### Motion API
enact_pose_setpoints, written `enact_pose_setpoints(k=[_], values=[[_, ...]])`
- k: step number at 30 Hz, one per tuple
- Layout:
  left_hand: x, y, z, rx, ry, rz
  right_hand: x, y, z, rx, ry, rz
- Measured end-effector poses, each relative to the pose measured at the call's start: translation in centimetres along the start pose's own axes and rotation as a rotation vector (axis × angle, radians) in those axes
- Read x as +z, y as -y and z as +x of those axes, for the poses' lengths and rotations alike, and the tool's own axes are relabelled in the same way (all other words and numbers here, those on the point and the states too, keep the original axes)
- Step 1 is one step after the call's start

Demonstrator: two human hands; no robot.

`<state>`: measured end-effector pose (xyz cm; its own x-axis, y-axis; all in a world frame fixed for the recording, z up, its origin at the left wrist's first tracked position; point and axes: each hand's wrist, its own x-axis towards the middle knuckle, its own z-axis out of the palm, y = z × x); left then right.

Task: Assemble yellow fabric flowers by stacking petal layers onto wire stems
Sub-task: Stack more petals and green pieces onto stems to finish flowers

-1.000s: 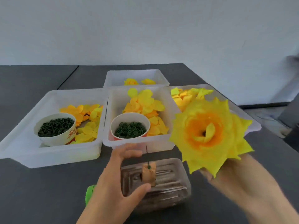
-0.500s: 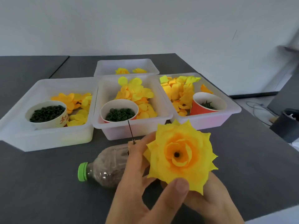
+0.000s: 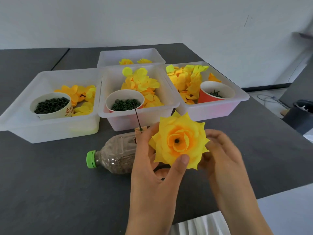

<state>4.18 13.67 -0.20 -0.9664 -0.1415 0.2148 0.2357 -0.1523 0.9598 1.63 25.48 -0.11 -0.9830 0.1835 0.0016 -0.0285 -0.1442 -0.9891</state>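
Yellow flower [image 3: 178,141], pinched by the left hand [image 3: 152,165] and cupped by the right hand [image 3: 220,156], could lose loose petal layers if squeezed unevenly.

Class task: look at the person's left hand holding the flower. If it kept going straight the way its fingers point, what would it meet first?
The left hand points up-table; probably the upright wire on its cork block first, then the middle tray. Depth is unclear.
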Motion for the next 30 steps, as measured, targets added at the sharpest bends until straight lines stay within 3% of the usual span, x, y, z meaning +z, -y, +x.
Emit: enact_pose_setpoints(k=[2, 3, 6, 30], values=[[0.1, 0.2, -0.1, -0.003, -0.005, -0.014, -2.1, 0.5, -0.1, -0.236, -0.134, -0.138], [0.1, 0.3, -0.1, -0.004, -0.002, -0.029, -2.1, 0.5, -0.3, -0.353, -0.118, -0.215], [0.3, 0.5, -0.2, -0.009, -0.001, -0.065, -1.2, 0.9, -1.4, -0.454, 0.019, -0.271], [0.4, 2.4, -0.3, -0.028, -0.028, -0.115, -0.2, 1.1, -1.7, -0.441, -0.077, -0.334]])
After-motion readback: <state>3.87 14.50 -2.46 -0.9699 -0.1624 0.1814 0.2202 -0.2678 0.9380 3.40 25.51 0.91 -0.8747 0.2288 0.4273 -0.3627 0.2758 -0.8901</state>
